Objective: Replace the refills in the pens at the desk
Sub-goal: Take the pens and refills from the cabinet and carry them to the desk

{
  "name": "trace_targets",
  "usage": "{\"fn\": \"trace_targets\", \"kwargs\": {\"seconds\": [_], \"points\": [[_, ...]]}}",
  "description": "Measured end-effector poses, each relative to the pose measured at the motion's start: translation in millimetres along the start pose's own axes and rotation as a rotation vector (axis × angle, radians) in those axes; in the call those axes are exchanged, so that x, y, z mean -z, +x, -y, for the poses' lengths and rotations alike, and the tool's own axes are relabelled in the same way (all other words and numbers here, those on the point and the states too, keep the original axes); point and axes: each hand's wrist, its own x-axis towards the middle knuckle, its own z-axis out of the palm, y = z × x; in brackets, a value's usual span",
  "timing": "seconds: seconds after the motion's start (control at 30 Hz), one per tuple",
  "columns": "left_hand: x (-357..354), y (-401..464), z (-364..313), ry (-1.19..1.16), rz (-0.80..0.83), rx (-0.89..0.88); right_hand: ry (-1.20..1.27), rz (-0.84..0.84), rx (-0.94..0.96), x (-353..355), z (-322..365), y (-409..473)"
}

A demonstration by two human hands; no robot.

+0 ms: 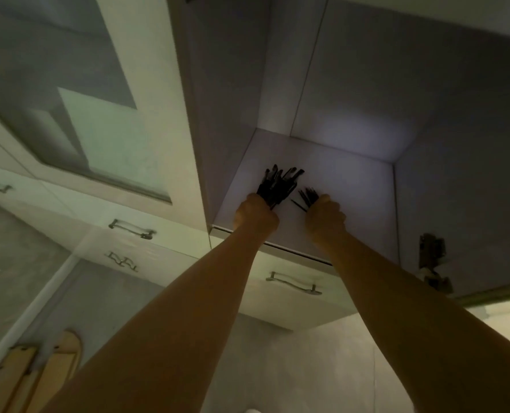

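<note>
Dark, thin pens (279, 184) fanned from left hand (255, 216), mid-frame on cupboard shelf (352, 186); slimmer refills (307, 197) gripped in right hand (325, 217). Too dim for counts or details.

Two bare forearms, long and slender, no sleeves reaching into view. No watch, bracelet or ring to be made out on the left hand (255, 214) or the right hand (325, 219). Fingernails hidden in dim light.
</note>
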Motion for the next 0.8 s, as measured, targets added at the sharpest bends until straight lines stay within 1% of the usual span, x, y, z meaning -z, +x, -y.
{"fn": "trace_targets", "kwargs": {"seconds": [0.13, 0.2, 0.3, 0.37, 0.43, 0.53, 0.6, 0.67, 0.73, 0.8], "points": [[5.4, -12.1, 13.7, -0.096, 0.030, 0.000, -0.064, -0.004, 0.087, -5.8, -8.6, -4.7], [11.4, -23.8, 23.7, -0.136, 0.042, 0.017, -0.013, 0.025, 0.091, -4.6, -9.9, -8.0], [25.5, -48.1, 43.3, -0.272, 0.065, 0.062, 0.175, 0.056, 0.069, -0.2, 1.6, -19.1], [37.0, -67.8, 62.6, -0.406, 0.074, 0.116, 0.334, 0.042, 0.075, 0.1, 20.3, -35.6], [49.0, -91.7, 87.7, -0.539, 0.089, 0.152, 0.505, 0.070, 0.104, -4.0, 40.8, -61.0], [63.1, -136.9, 134.7, -0.590, 0.153, 0.165, 0.760, 0.174, 0.158, -18.9, 64.2, -110.0], [67.1, -167.0, 169.9, -0.687, 0.157, 0.218, 0.878, 0.247, 0.153, -33.2, 75.7, -146.1], [69.1, -193.9, 205.3, -0.783, 0.101, 0.325, 0.902, 0.326, 0.151, -51.0, 84.6, -180.3], [70.5, -219.0, 240.7, -0.865, 0.033, 0.439, 0.888, 0.460, 0.159, -70.2, 91.6, -209.8], [72.0, -244.6, 273.9, -0.909, -0.042, 0.535, 0.790, 0.568, 0.206, -90.1, 99.1, -233.4]]}}
